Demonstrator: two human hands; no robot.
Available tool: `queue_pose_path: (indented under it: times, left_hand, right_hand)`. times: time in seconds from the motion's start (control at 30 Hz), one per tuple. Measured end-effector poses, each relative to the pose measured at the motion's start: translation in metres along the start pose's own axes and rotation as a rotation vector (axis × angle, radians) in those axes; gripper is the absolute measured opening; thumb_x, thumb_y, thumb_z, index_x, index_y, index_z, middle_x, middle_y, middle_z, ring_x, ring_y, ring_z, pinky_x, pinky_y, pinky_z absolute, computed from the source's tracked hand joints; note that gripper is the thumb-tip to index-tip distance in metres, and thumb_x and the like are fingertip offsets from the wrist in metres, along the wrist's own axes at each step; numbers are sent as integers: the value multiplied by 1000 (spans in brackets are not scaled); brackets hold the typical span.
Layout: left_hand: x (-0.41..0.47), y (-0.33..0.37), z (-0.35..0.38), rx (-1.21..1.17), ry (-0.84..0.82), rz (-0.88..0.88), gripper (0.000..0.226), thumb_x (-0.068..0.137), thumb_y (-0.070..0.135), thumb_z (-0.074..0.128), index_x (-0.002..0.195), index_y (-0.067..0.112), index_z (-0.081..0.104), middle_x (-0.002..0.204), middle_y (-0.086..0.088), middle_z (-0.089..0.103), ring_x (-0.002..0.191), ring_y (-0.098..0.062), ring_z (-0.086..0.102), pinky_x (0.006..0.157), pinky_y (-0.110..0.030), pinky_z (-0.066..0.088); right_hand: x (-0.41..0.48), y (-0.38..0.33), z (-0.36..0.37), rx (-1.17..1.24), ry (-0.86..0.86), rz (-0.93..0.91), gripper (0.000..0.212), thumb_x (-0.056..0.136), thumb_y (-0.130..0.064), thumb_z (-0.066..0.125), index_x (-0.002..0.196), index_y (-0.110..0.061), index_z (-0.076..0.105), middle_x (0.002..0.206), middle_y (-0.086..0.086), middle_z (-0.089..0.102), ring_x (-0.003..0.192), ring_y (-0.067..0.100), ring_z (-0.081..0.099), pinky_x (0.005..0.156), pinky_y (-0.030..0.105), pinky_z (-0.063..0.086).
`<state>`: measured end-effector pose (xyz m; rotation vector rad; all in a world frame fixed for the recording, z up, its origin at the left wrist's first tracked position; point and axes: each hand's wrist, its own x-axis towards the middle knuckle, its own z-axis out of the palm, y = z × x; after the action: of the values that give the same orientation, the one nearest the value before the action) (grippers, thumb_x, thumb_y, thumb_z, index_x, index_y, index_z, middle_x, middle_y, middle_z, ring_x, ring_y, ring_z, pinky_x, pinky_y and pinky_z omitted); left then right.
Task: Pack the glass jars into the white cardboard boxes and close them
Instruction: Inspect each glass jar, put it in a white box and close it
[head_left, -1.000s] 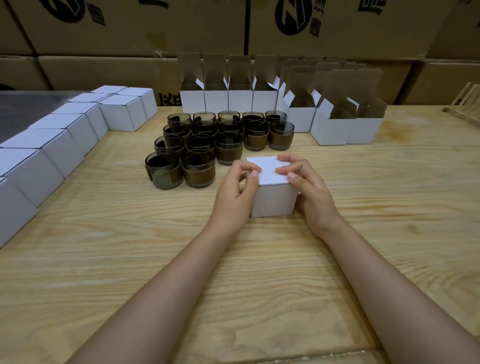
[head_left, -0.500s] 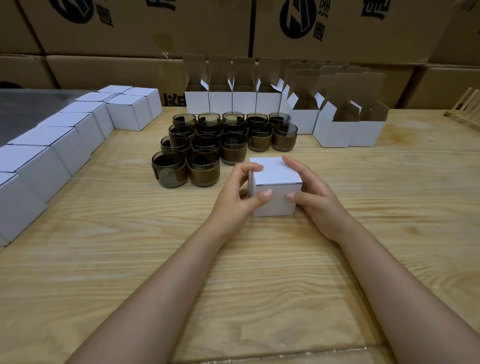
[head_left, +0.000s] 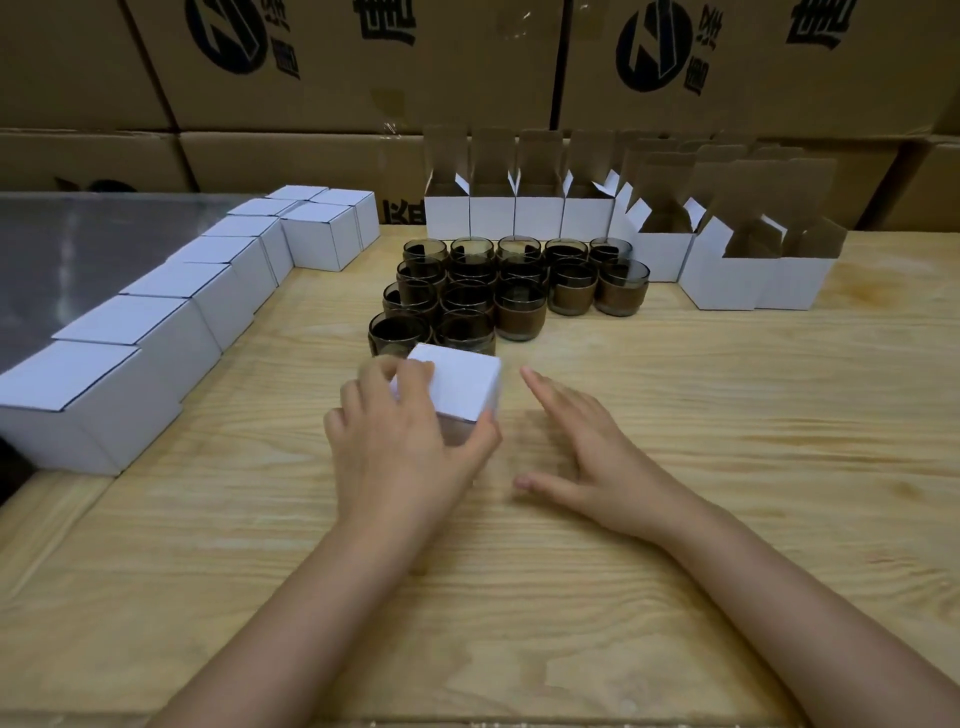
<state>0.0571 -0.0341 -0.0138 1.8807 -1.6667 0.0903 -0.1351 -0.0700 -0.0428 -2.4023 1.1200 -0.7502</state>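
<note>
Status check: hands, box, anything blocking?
Left hand grips closed white box. Right hand open, off the box. Unpacked glass jars crowd close behind it; bare table toward row of closed boxes at left.

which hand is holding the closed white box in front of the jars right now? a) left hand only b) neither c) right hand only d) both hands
a: the left hand grips the closed white box, while the right hand is open beside it, not touching it.
</note>
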Motion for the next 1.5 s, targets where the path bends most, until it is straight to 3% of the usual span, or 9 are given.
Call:
queue_pose_path:
  times: [0.13,0.3,0.37,0.63,0.83,1.2,1.33,1.43,1.5]
  left_hand:
    - [4,-56,-26,83,116,-86,76,72,65,44,124,12,57,133,-13,43,119,-33,34,98,-45,27]
    - [45,-99,-21,193,165,-112,62,90,56,53,131,10,55,138,-17,40,120,-36,30,96,-47,22]
    - [69,-108,-11,216,157,-127,60,94,53,46,138,11,49,142,-15,39,122,-37,32,99,-46,22]
    - [167,-124,34,58,181,-188,41,100,38,47,132,12,52,141,-12,41,108,-44,52,83,-45,39]
    - [226,-141,63,-28,195,-220,39,100,35,49,131,12,52,141,-11,40,108,-42,53,88,-44,40]
    - [266,-156,76,-16,56,-242,45,103,38,33,145,22,35,154,-3,24,124,-37,47,97,-49,38]
    - [257,-153,70,-51,-68,-240,59,103,39,33,155,29,6,163,4,-3,140,-32,33,108,-50,30]
    - [234,-145,65,-236,45,-303,59,102,34,34,153,36,4,162,-2,-12,138,-28,35,108,-43,29]
    - [215,-132,57,-391,203,-338,50,101,29,36,150,31,24,156,-9,12,121,-26,45,104,-31,32]
  right_hand:
    - [-1,1,-1,24,-33,127,79,81,-63,51,140,-60,-2,138,-25,32,131,-11,19,102,1,12]
    - [-2,1,-1,-26,-27,118,73,89,-45,56,146,-49,9,131,-24,38,131,-4,23,107,13,19]
    - [-2,0,-2,-48,-30,122,72,91,-40,58,145,-49,11,130,-22,41,128,-5,25,103,6,18]
    - [-1,3,-1,-25,8,160,69,91,-33,60,137,-57,15,124,-31,43,123,-12,33,95,1,24]
    - [2,4,-1,19,53,187,55,90,-42,54,140,-48,29,122,-30,49,124,-6,40,97,4,27]
    - [7,5,-4,1,50,138,32,90,-41,55,116,-26,66,119,-22,56,121,-2,46,100,11,31]
    - [8,5,-3,17,57,146,28,89,-33,54,113,-26,67,118,-22,57,120,-2,46,100,11,31]
    - [9,5,-3,39,54,153,25,91,-31,55,113,-26,67,117,-23,56,120,-3,45,101,12,31]
    - [8,5,-3,45,52,157,21,93,-25,58,113,-26,67,118,-22,56,119,-4,45,101,12,30]
